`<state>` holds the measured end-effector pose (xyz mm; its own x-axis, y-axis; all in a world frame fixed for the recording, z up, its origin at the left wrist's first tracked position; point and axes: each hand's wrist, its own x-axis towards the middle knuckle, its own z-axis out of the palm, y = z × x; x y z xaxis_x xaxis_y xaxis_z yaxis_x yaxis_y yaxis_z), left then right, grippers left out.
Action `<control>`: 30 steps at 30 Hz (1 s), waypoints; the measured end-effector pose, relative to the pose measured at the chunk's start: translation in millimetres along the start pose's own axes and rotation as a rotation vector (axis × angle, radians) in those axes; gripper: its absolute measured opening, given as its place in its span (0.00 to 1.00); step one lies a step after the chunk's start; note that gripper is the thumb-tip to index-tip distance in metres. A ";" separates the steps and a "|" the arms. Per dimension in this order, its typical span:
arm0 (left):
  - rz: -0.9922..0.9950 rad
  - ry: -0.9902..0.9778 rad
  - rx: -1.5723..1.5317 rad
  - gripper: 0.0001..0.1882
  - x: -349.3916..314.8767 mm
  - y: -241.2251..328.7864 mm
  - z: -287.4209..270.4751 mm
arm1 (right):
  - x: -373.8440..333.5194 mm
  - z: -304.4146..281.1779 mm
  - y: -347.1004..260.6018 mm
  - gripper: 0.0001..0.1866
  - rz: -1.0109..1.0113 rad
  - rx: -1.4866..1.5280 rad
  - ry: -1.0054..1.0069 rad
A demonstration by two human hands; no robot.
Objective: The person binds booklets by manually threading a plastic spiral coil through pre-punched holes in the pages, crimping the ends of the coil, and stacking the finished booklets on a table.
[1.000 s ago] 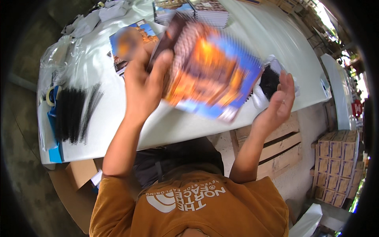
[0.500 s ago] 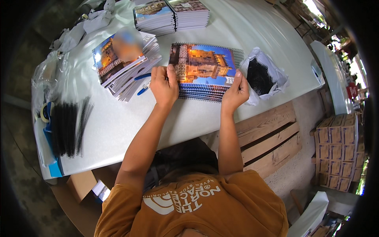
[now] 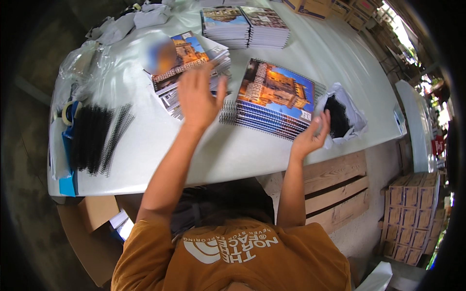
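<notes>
A stack of spiral-bound notebooks (image 3: pixel 277 92) with a lit stone tower on the blue cover lies in front of me, its bound edges fanned toward me. My left hand (image 3: pixel 198 101) is off this stack, fingers stretched out and slightly blurred, over the near side of a pile of unbound printed sheets and covers (image 3: pixel 189 51). It holds nothing. At the stack's near right corner is my right hand (image 3: pixel 313 136), fingers loosely apart and holding nothing. Beside it sits a white plastic bag (image 3: pixel 360 116) of black binding coils (image 3: pixel 337 117). My left hand mostly hides a blue pen.
Two tall stacks of bound notebooks (image 3: pixel 225 34) stand at the back of the white table (image 3: pixel 145 167). More black spiral coils (image 3: pixel 92 138) lie at left by a tape roll (image 3: pixel 72 112). Cartons (image 3: pixel 410 213) are piled at right; a wooden pallet (image 3: pixel 337 194) lies below the table.
Both hands have let go of the top notebook, which now rests on the stack. My left hand has moved left toward the unbound pile; the right has opened. The whole view has shifted.
</notes>
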<state>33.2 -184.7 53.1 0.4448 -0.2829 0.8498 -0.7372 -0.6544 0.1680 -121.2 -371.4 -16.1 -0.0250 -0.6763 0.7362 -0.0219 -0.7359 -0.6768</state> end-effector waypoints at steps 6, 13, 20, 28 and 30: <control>0.020 -0.438 0.183 0.23 -7.5 -87.4 -36.8 | -15.3 14.7 -66.2 0.10 -0.155 0.293 -0.095; -0.054 -0.762 -0.029 0.14 32.4 -97.0 -67.8 | -41.2 32.8 -119.0 0.09 -0.094 0.556 -0.512; 0.228 -0.566 0.162 0.11 7.7 -68.0 -101.3 | -27.7 20.9 -154.6 0.29 -0.420 0.191 -0.783; 0.139 -0.437 0.084 0.10 0.8 -56.9 -102.2 | -47.5 44.6 -159.3 0.36 -0.466 0.219 -0.776; -0.012 -0.582 0.032 0.12 19.5 -67.9 -89.3 | -44.5 54.7 -156.6 0.35 -0.331 0.307 -0.772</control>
<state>46.5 -83.2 102.9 0.6661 -0.6080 0.4320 -0.7187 -0.6782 0.1536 -62.0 -227.9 57.3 0.6173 -0.1801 0.7659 0.3623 -0.7990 -0.4799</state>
